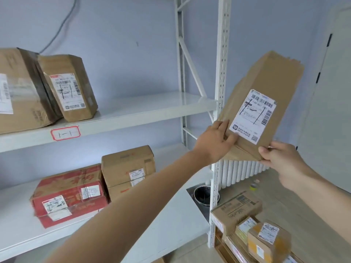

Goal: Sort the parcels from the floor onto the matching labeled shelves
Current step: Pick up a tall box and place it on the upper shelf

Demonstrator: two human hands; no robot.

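Observation:
I hold a long brown cardboard parcel (269, 80) up in the air to the right of the shelf post, tilted, its white shipping label (252, 116) facing me. My left hand (216, 143) grips its lower left edge and my right hand (279, 158) grips its lower right corner. The upper shelf (144, 109) carries a red-framed tag (65, 133) reading "1-1" on its front edge. Two brown parcels (70, 86) stand at its left end. More parcels (252, 226) lie on the floor at lower right.
The lower shelf (171, 215) holds a red box (70, 194) and a brown box (129, 168). A white perforated post (221, 73) stands just left of the held parcel. A white radiator (241, 171), a dark round bin (204, 194) and a door (330, 92) are on the right.

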